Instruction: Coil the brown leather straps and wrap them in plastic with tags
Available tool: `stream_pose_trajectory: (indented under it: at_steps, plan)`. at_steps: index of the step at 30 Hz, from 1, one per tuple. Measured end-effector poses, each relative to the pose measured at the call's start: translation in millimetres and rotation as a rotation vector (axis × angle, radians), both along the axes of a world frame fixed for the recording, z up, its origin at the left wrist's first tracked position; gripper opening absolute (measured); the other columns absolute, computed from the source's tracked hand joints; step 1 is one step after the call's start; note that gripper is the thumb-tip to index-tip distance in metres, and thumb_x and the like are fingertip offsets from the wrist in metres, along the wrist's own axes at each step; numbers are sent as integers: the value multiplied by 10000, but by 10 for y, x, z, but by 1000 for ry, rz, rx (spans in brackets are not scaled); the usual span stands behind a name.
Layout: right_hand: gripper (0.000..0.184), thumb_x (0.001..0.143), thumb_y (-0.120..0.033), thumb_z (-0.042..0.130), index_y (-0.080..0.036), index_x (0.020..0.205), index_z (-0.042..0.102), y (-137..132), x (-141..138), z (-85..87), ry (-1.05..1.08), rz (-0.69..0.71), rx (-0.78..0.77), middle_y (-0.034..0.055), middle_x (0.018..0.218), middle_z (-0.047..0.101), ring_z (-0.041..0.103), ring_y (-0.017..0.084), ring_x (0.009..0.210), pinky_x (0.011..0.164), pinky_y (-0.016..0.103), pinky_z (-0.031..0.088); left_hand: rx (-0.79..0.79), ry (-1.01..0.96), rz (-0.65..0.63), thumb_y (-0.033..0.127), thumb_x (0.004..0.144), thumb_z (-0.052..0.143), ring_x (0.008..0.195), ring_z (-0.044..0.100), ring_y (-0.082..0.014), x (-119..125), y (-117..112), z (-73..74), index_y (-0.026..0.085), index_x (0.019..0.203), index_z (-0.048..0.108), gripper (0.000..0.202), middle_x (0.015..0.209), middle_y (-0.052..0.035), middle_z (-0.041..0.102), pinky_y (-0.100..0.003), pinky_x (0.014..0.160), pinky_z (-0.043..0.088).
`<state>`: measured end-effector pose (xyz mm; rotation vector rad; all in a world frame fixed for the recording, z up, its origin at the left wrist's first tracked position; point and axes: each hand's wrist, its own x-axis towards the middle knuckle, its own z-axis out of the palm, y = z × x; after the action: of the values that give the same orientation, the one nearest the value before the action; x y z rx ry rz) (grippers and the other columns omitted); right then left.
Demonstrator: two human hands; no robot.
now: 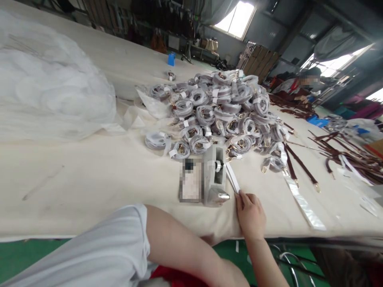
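With your right grip (252, 215) pinching the strip's (233, 179) near end, hold it flat beside the dispenser (211, 177), lower centre; your left grip, out of frame, can't be judged.

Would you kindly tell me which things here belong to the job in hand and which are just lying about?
Seemingly in the job:
white strip in the right hand
grey tape dispenser
heaped coiled straps

Likely just lying about:
blurred rectangular object
blue item farther back
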<state>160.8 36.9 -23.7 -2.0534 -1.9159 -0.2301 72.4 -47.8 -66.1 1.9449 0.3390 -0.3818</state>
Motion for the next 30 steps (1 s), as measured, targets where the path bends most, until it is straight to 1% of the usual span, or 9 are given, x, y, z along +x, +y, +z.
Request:
stream_pose_trajectory:
  at_steps: [5,8,12,16,18,20,23,26,30]
  plan:
    - [487,938,-556,484,-167,994,772,-47,97,-49,181,-2,92,94,900,722,650,226,795,736,335,496,-46,-20,100,312,747,694,618,644,-234,113,-69,-10,277,723,777,93,580,-35,674,-309,588,449]
    - [502,952,-547,457,-161,980,777,-47,101,-44,201,-23,76,93,897,724,663,220,806,740,320,500,-73,-47,123,273,710,719,626,643,-221,142,-85,24,273,653,759,70,566,-18,667,-297,610,452]
    - [464,965,-501,455,-180,912,786,-28,66,1,180,-47,37,79,875,725,663,217,784,690,311,468,-181,56,-110,190,636,740,553,611,-217,113,27,169,228,371,573,315,498,0,616,-307,578,431]
    - [418,937,-499,510,-178,932,778,-3,25,35,135,-57,19,79,898,728,651,212,749,688,316,447,-241,19,-261,159,592,728,449,552,-207,75,128,225,246,338,548,323,437,31,570,-313,512,395]
    - [406,921,-500,539,-170,948,774,8,9,34,118,-67,22,82,901,726,647,215,746,691,319,440,-258,-38,-135,133,580,713,424,546,-188,58,94,162,247,336,555,313,425,37,569,-292,490,381]
    - [403,925,-490,536,-166,937,775,14,-1,25,109,-71,27,83,890,724,647,217,746,683,319,432,-256,-106,90,159,601,720,425,548,-180,28,14,73,257,374,598,275,413,26,561,-280,486,376]
    - [422,949,-474,498,-161,896,775,15,2,15,113,-65,32,79,867,722,649,206,743,671,307,427,-203,-155,396,247,648,742,470,565,-201,-48,-111,-12,302,571,733,96,417,4,557,-288,503,386]
    - [448,963,-472,471,-157,854,770,14,25,23,132,-47,21,79,849,721,649,190,717,650,292,428,-193,-171,518,305,711,720,519,590,-211,-113,-167,4,340,798,787,115,490,-13,616,-292,521,398]
    - [447,963,-464,464,-161,831,765,27,66,53,153,-21,-12,83,830,720,648,189,702,643,287,434,-207,-168,584,355,770,681,605,628,-242,-91,-156,92,356,946,780,202,621,-38,693,-323,574,428]
